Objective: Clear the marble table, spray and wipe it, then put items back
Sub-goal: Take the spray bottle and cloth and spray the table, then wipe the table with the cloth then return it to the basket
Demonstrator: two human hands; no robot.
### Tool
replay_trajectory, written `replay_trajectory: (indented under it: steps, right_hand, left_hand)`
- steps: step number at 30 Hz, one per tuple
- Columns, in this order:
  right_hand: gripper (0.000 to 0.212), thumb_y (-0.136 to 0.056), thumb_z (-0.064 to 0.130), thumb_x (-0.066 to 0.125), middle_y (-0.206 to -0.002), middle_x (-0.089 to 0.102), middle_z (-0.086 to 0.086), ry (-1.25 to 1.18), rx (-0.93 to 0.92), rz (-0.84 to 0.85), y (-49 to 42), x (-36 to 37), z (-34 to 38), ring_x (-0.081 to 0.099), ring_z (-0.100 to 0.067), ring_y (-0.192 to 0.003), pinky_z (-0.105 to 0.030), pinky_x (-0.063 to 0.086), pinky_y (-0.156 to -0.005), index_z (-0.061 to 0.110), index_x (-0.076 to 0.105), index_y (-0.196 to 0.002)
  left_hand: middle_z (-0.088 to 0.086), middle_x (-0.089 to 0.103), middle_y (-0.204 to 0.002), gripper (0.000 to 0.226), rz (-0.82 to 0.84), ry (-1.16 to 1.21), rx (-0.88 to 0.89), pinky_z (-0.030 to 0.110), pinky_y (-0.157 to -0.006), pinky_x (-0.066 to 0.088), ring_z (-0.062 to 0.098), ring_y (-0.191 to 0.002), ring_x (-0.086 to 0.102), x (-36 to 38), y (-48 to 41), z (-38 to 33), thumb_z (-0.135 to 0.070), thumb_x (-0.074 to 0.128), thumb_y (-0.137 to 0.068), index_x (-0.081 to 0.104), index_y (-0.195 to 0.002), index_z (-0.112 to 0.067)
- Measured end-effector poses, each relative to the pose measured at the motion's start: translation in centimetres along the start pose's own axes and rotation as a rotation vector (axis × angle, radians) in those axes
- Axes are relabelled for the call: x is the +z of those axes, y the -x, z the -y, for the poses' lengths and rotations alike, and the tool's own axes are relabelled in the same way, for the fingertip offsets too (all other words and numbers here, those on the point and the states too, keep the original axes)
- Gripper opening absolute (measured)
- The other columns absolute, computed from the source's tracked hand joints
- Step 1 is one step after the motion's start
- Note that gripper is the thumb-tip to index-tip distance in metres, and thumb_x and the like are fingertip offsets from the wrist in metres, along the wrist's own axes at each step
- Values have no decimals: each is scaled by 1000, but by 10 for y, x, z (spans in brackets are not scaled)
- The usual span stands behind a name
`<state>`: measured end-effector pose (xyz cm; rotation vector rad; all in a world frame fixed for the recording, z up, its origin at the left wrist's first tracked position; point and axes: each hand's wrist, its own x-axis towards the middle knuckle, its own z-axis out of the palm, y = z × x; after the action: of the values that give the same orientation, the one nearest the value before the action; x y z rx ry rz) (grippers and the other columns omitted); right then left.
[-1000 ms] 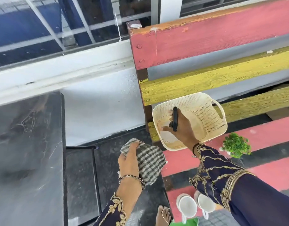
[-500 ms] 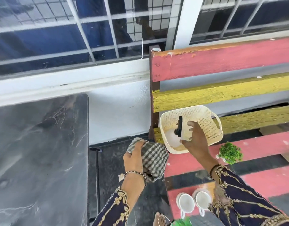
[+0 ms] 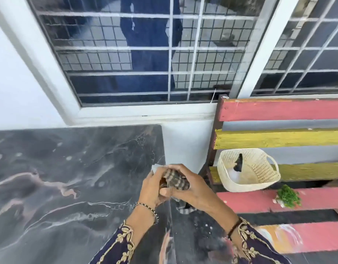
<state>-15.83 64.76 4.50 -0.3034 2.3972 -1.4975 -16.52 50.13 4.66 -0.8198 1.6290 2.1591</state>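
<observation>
A: Cloth (image 3: 175, 180), checked, bunched between both hands at the tabletop (image 3: 69, 178) corner. Left hand (image 3: 154, 189) and right hand (image 3: 191, 191): each grip clamped on it.

B: Handling?

A: I judge it soft, light, limp; take the bunched middle. Beyond, basket (image 3: 259, 180) and plant (image 3: 288, 196) sit on the bench.

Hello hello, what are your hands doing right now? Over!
Left hand and right hand both closed on the checked grey cloth. Dark marble table bare. Nothing blocking it. Cream woven basket on the bench.
</observation>
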Motion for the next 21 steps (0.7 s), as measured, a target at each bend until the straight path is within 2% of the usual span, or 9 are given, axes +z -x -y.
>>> replay_trajectory:
  steps: [3, 6, 8, 9, 11, 12, 17, 20, 21]
  right_hand:
    - [71, -70, 56, 85, -121, 67, 17, 41, -7, 32, 2, 52, 37, 65, 1, -109, -23, 52, -98, 43, 50, -131]
    - [64, -75, 53, 83, -121, 66, 21, 85, -10, 43, -1, 104, 66, 61, 7, -112, -20, 48, -97, 52, 48, -128]
    - [52, -84, 39, 75, -115, 67, 22, 95, 6, 47, -4, 137, 83, 63, 12, -98, -15, 50, -89, 58, 48, -123]
    - [49, -87, 34, 68, -116, 67, 20, 89, 25, 52, -7, 154, 91, 66, 6, -94, -22, 53, -89, 54, 48, -127]
    - [50, -92, 33, 59, -130, 65, 9, 69, 87, 60, -11, 180, 102, 67, -12, -109, -38, 52, -100, 39, 49, -141]
    - [51, -93, 35, 57, -134, 63, 8, 75, 114, 76, -15, 196, 109, 64, -14, -116, -41, 50, -105, 35, 49, -144]
    - [43, -97, 40, 54, -130, 65, 8, 177, 112, 122, -42, 256, 135, 61, -14, -118, -41, 47, -104, 32, 54, -140]
    - [55, -101, 41, 51, -142, 59, -4, 286, 81, 104, -72, 296, 149, 58, -23, -123, -32, 43, -96, 23, 40, -152]
    - [58, -102, 40, 50, -148, 54, -7, 345, 61, 89, -82, 307, 153, 54, -27, -130, -33, 41, -100, 19, 36, -155]
  left_hand:
    - [5, 74, -69, 30, 77, 43, -6, 32, -47, 54, 20, -58, 71, -69, 28, -20, -40, 61, -85, 77, -68, -22]
    - [1, 76, -70, 30, 75, 50, 35, 34, -49, 57, 22, -60, 73, -134, 51, -28, -49, 59, -85, 77, -68, -34]
    - [4, 77, -74, 33, 47, 28, 30, 37, -51, 58, 26, -63, 74, -172, 62, -31, -49, 58, -87, 78, -74, -27]
    - [7, 77, -77, 31, 40, 9, 31, 39, -52, 59, 28, -66, 74, -191, 69, -33, -47, 57, -89, 77, -81, -23]
    - [9, 76, -83, 29, 48, -55, 33, 41, -58, 60, 29, -68, 72, -218, 79, -35, -39, 55, -92, 71, -100, -16]
    - [9, 75, -85, 27, 41, -79, 45, 40, -60, 61, 27, -66, 72, -237, 83, -36, -34, 54, -94, 70, -104, -13]
    - [8, 74, -80, 15, -68, -115, 65, 27, -50, 56, 17, -49, 66, -327, 91, -28, -19, 54, -96, 64, -99, -9]
    - [5, 73, -75, 13, -151, -79, 34, 25, -48, 54, 18, -47, 65, -384, 87, -25, -18, 54, -96, 63, -95, -10]
    - [6, 73, -76, 13, -176, -71, 26, 25, -48, 53, 19, -47, 65, -398, 86, -26, -17, 53, -96, 63, -95, -9]
